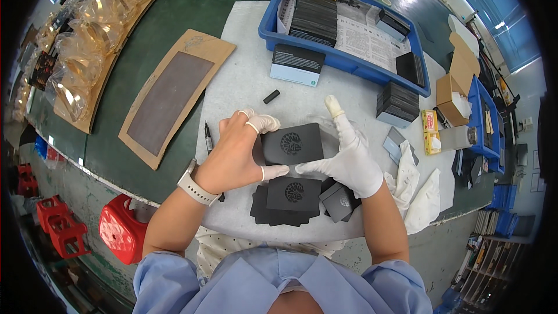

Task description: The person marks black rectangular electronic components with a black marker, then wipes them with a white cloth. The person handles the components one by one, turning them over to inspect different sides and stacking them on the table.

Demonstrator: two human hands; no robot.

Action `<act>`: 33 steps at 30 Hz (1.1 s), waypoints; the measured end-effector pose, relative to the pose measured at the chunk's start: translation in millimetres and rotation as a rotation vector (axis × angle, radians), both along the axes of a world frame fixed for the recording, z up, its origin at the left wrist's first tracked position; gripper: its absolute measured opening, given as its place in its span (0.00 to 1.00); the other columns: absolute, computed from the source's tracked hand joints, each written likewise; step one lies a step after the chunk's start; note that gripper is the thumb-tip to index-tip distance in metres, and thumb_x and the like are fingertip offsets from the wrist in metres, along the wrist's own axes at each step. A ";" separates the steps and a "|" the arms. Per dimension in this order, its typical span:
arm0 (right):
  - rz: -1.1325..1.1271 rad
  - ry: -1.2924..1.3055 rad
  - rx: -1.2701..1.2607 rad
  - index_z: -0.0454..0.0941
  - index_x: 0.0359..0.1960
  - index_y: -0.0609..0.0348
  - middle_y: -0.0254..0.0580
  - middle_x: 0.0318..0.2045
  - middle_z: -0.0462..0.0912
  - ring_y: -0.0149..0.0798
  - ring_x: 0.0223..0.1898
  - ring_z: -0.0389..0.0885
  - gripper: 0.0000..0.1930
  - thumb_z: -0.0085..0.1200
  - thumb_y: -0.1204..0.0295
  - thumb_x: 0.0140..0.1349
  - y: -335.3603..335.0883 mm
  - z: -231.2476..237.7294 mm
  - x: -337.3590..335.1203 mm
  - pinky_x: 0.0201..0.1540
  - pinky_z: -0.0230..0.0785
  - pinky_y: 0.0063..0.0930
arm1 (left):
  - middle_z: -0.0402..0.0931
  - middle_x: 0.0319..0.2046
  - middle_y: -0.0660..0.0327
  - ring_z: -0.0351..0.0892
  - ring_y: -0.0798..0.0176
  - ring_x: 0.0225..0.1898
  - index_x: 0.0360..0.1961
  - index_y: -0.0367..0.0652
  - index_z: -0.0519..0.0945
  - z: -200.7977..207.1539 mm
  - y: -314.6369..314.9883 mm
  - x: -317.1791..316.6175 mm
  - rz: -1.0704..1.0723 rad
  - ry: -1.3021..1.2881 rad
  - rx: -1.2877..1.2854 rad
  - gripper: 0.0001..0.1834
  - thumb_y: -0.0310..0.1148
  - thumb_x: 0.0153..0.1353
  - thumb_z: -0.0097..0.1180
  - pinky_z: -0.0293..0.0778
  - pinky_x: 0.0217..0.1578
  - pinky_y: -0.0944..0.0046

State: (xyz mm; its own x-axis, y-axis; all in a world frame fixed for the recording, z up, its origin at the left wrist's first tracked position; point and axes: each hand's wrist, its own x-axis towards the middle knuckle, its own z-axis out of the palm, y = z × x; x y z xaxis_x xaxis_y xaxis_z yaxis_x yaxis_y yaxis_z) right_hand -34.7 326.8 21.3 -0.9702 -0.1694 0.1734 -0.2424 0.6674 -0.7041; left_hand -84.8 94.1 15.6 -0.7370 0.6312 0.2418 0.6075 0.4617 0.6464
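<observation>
A stack of black cards [292, 144] with a round emblem on its top face lies between the two hands, over the white table covering [229, 75]; the left hand [237, 151], bare but for white finger cots and wearing a pale-strapped wristwatch [196, 185], has its fingers clamped on the stack's left end, thumb along the near edge and fingertips at the far corner; the white-gloved right hand [352, 154] has thumb and index finger spread wide apart, the thumb tip at the near edge close to the left thumb and the index pointing away; its other fingers are blurred beside the stack's right end, and whether they press on it I cannot tell; just nearer the body lies an uneven pile of black cards [293, 193], with a smaller card pile [339, 204] beside it on the right; a black marker [208, 138] lies left of the left wrist, and a black cap [271, 96] beyond the hands; farther off, a blue plastic tray [349, 63] holds upright rows of black cards [314, 17].
</observation>
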 end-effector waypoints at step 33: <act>0.151 -0.220 -0.385 0.73 0.57 0.62 0.50 0.54 0.77 0.42 0.56 0.75 0.21 0.45 0.61 0.69 -36.3 31.8 23.8 0.60 0.63 0.31 | 0.69 0.39 0.59 0.66 0.56 0.41 0.48 0.42 0.79 9.9 17.2 20.7 0.213 0.335 0.093 0.38 0.46 0.32 0.76 0.55 0.45 0.59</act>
